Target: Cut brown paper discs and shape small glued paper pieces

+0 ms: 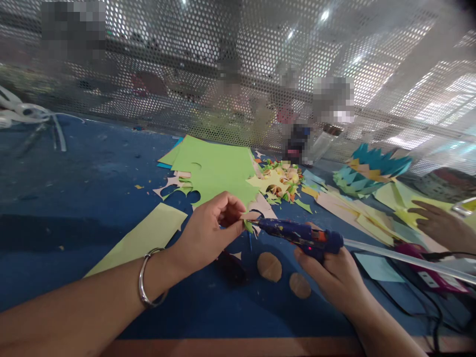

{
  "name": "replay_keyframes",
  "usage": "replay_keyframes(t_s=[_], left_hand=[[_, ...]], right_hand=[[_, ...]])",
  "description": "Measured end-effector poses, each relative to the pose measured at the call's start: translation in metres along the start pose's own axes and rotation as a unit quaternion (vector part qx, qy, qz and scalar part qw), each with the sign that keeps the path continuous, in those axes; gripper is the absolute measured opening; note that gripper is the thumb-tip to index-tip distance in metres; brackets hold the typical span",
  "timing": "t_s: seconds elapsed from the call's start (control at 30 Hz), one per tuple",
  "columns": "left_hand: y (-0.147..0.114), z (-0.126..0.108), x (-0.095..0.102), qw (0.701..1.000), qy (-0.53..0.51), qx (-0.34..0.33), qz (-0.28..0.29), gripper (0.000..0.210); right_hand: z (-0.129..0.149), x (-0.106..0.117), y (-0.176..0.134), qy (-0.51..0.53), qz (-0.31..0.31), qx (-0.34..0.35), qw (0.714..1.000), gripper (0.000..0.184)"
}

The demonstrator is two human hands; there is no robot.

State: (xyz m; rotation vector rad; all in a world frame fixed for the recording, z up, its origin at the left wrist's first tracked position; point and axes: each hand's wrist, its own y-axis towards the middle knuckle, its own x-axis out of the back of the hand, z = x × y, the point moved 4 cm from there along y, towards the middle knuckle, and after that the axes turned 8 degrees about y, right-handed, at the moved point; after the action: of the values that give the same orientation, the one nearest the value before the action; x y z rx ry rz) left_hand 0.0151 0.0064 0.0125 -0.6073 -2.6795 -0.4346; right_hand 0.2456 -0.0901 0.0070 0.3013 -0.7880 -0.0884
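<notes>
Between the thumb and fingers of my left hand point(211, 230) is a small paper piece point(248, 224), pale pink and green. My right hand point(336, 277) grips a dark blue glue gun point(293, 234) with a small red light lit. The gun's nozzle meets the paper piece, or comes very close to it. A long clear glue stick point(401, 262) sticks out of its back end. On the table below lie two brown discs point(269, 267), one larger than the other. A dark object point(232, 267), hard to make out, sits under my left hand.
Green paper sheets point(215, 163) with cut-out edges lie ahead, beside a heap of small paper pieces point(282, 178). A teal paper crown-like form point(372, 171) stands right. Another person's hand point(442, 223) rests over yellow paper. A magenta power strip point(427, 270) with black cords lies right. Perforated metal point(167, 89) borders the back.
</notes>
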Motion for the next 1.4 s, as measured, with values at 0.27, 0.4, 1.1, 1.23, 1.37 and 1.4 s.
replay_keyframes(t_s=[0.27,0.4,1.1,1.23,1.37,1.4], left_hand=[[0.002,0.002,0.000,1.000,0.000,0.003,-0.004,0.017],[0.002,0.000,0.000,1.000,-0.020,0.000,-0.002,0.017],[0.009,0.019,0.000,0.982,-0.167,0.087,-0.023,0.012],[0.011,0.024,-0.001,0.975,-0.198,0.105,-0.013,0.009],[0.012,0.027,-0.002,0.974,-0.197,0.109,-0.001,0.011],[0.012,0.027,-0.003,0.975,-0.192,0.111,0.001,0.011]], right_hand=[[0.002,0.000,0.000,-0.017,-0.014,0.034,0.999,0.024],[0.002,0.001,0.000,-0.020,-0.023,0.039,0.999,0.022],[-0.053,0.032,-0.005,0.114,0.001,-0.253,0.961,0.056],[-0.084,0.043,-0.007,0.143,0.011,-0.315,0.938,0.050],[-0.107,0.050,-0.004,0.126,0.020,-0.344,0.930,0.051],[-0.110,0.053,-0.002,0.104,0.020,-0.334,0.937,0.050]])
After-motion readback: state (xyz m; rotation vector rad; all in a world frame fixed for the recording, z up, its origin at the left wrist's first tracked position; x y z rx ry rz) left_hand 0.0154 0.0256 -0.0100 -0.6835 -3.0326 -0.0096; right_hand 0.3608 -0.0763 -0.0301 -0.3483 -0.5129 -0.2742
